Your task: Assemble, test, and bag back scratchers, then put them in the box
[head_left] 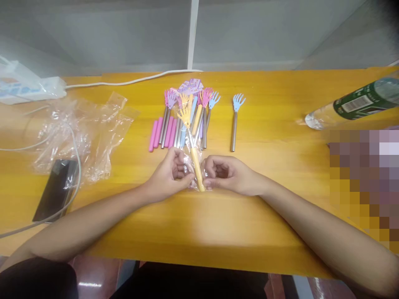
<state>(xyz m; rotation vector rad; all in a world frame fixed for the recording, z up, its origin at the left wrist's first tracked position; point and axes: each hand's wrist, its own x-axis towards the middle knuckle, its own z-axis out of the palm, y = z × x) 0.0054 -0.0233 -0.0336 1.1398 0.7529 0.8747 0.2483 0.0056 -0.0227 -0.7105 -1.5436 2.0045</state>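
A yellow back scratcher (196, 164) with a hand-shaped head lies inside a clear plastic bag between my hands, its handle end toward me. My left hand (171, 176) pinches the bag's left side near the handle. On the other side, my right hand (231, 174) pinches the bag's edge by the handle's lower end. Just beyond are several pink, purple and blue scratcher heads on metal rods, with pink handle tubes (155, 135) at their left. A single blue scratcher (234, 128) rests apart to the right. Purple printed cards (190, 86) sit behind the pile.
Crumpled clear plastic bags (106, 141) and a dark phone (56, 191) are at the left, with a white cable across them. A white power strip (31, 87) stands at the back left. At the right lies a bottle with a green label (358, 101), above a pixelated area.
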